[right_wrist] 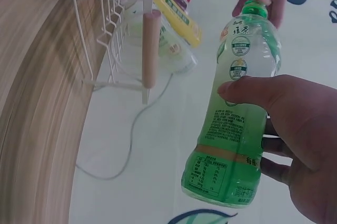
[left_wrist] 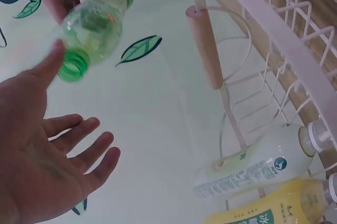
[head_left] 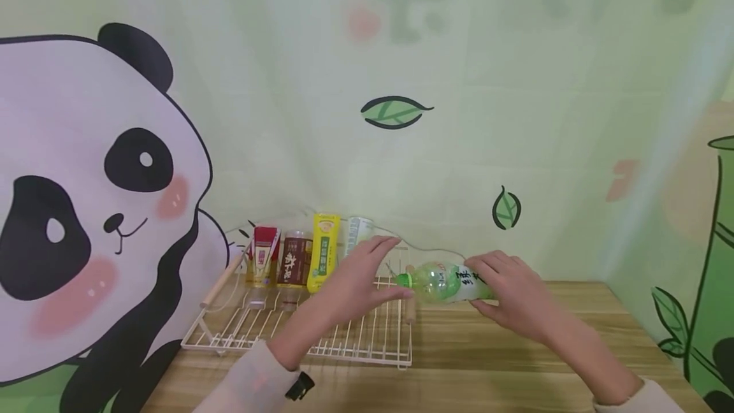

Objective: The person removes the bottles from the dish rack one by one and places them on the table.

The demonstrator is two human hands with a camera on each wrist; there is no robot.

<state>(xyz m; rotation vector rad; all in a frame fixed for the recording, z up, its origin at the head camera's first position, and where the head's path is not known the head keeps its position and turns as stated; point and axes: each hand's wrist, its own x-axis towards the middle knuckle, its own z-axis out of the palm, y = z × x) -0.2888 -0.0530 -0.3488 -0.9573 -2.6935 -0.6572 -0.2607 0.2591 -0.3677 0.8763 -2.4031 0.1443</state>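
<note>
A green tea bottle (head_left: 438,282) lies nearly level in the air, its green cap (head_left: 404,280) pointing left. My right hand (head_left: 513,292) grips it round the labelled body, with the thumb across the label in the right wrist view. Beside the cap end is my left hand (head_left: 352,282), fingers spread and the palm bare in the left wrist view. Its thumb reaches close to the cap; whether it touches, I cannot tell. The bottle's green and white label (right_wrist: 224,129) faces the right wrist camera.
Below and left, a white wire rack (head_left: 367,357) with wooden handles stands on the wooden table (head_left: 487,368). It holds a red-topped bottle (head_left: 264,257), a brown-labelled bottle (head_left: 295,260), a yellow-labelled bottle (head_left: 324,250) and a pale bottle (head_left: 358,231). A panda-printed curtain (head_left: 287,113) hangs behind.
</note>
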